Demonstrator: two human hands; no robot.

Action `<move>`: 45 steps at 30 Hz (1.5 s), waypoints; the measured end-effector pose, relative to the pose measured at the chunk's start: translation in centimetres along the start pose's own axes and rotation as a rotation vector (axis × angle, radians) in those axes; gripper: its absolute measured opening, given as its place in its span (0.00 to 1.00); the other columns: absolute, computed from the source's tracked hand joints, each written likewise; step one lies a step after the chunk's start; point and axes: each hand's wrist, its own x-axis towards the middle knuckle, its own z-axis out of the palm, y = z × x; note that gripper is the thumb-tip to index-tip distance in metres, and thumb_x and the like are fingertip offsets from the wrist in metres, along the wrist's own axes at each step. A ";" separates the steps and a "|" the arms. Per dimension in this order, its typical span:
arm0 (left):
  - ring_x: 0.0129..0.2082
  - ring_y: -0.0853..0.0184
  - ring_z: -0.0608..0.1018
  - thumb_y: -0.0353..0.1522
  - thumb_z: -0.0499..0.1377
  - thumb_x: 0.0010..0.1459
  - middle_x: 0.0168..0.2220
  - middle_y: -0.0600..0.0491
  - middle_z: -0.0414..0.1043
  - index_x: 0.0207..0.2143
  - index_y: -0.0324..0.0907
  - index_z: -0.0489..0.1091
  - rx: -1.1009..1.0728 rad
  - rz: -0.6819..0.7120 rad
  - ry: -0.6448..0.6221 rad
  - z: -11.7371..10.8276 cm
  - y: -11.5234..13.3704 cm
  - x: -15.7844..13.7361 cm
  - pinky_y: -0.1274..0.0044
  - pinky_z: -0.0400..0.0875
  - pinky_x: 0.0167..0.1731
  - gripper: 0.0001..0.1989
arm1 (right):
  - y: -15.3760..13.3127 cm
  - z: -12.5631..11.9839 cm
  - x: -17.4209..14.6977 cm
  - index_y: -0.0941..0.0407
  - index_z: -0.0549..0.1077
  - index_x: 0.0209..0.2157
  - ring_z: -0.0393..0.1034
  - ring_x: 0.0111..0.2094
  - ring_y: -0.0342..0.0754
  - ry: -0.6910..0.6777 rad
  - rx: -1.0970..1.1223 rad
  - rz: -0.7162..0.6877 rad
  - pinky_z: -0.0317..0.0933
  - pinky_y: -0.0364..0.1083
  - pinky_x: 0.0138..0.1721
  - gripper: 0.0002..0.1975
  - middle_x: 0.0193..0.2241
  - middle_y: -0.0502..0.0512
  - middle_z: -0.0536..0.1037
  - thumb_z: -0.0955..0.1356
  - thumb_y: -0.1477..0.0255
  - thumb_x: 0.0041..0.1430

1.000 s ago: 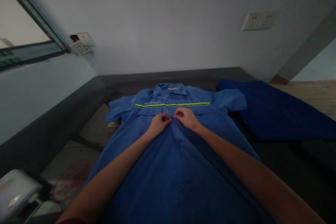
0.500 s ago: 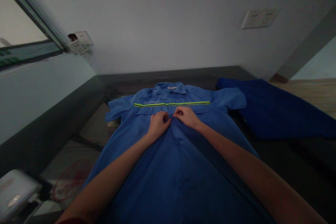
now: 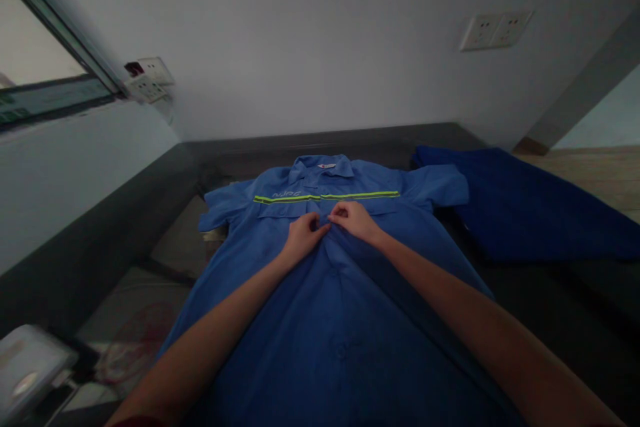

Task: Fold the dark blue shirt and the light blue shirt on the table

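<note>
A blue short-sleeved work shirt (image 3: 300,293) lies front up, its collar (image 3: 323,168) pointing away from me. Yellow-green stripes cross its chest, with lettering above the left one. Both hands meet at the front placket, just below the stripes. My left hand (image 3: 303,233) pinches the placket cloth between thumb and fingers. Close beside it, my right hand (image 3: 353,219) pinches the opposite edge. Any button between the fingertips is too small to make out. Lower on the placket a button (image 3: 341,351) shows.
Dark blue folded cloth (image 3: 530,213) lies to the right, partly under the shirt's sleeve. A wall with sockets (image 3: 496,31) rises behind the dark surface. At lower left stands a pale device (image 3: 33,370), beside a reddish round shape (image 3: 135,340) lower down.
My left hand's thumb and fingers have shifted slightly right, nearer the right fingertips. Both hands stay pinched at the placket. The view has moved very slightly.
</note>
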 end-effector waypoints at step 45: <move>0.25 0.70 0.64 0.36 0.58 0.51 0.22 0.59 0.60 0.24 0.41 0.63 -0.148 0.054 -0.124 -1.1 -0.4 0.4 0.79 0.57 0.26 0.09 | 1.0 -1.1 0.4 0.58 0.70 0.27 0.66 0.20 0.41 -0.204 0.208 0.000 0.60 0.40 0.23 0.06 0.19 0.46 0.70 0.69 0.71 0.51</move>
